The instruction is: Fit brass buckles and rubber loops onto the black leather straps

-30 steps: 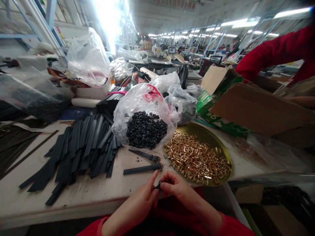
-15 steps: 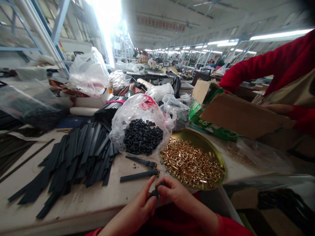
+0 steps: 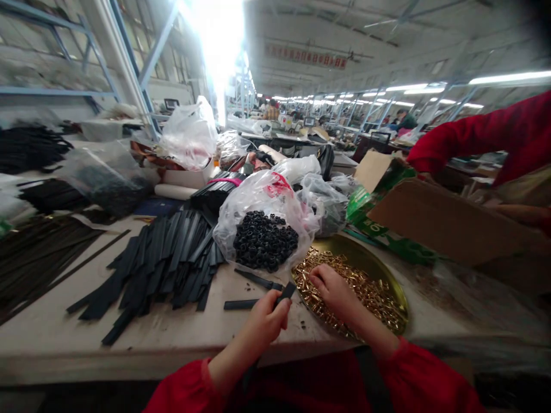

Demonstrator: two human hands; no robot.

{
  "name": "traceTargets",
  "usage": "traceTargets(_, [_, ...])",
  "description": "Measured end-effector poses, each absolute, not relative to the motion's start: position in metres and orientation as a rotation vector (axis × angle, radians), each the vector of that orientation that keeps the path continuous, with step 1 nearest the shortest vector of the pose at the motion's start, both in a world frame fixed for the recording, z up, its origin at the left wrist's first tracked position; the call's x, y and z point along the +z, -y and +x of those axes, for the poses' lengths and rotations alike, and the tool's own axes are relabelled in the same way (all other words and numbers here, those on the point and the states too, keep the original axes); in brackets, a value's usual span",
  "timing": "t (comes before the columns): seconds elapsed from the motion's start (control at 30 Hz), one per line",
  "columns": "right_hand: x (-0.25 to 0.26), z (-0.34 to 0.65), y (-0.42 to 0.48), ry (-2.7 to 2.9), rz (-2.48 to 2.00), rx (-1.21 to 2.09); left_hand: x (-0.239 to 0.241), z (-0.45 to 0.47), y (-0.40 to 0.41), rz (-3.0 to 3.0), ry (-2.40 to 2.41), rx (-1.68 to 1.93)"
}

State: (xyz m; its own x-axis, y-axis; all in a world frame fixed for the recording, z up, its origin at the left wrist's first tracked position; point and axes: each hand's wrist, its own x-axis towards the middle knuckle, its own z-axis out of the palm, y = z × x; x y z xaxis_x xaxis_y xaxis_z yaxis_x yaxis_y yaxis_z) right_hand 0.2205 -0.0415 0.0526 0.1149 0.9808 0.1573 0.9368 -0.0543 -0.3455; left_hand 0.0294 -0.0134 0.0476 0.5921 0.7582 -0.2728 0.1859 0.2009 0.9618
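Note:
My left hand [image 3: 269,318] is closed round a short black strap [image 3: 286,293], whose folded end sticks up past the thumb. Two more black straps lie on the table just beyond that hand; the nearer strap [image 3: 239,304] is partly covered by it. Over a round gold tray [image 3: 398,289] my right hand [image 3: 333,289] dips into a heap of small gold buckles [image 3: 365,287]. Its fingertips are pinched together, and whatever is between them is hidden. Behind both hands, an opened plastic bag [image 3: 228,221] holds many small black loops [image 3: 264,241].
A large pile of black straps [image 3: 167,264] spreads across the table [image 3: 181,338] on the left. At the right, a co-worker in red sleeves [image 3: 460,143] reaches into a green and brown carton [image 3: 430,212]. Stuffed plastic bags [image 3: 189,132] stand farther back.
My right hand has left the strap it held with my left hand and moved right, into the buckles. My left hand still holds the strap, now raised slightly. The view has shifted left.

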Motion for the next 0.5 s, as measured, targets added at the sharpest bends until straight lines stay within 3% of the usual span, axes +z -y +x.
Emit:
traceTargets(0.13, [0.057,0.179,0.059,1.876,-1.699,0.508,0.046,0.036,0.006,1.098,-0.831,0.474])
traceTargets(0.3, [0.043,0.157,0.067,1.718,-1.576,0.957,0.033,0.021,0.006,1.088,-0.946,0.338])
traceTargets(0.5, [0.025,0.147,0.071,1.092,-1.318,1.500,0.032,0.010,0.003,1.132,-1.082,0.266])
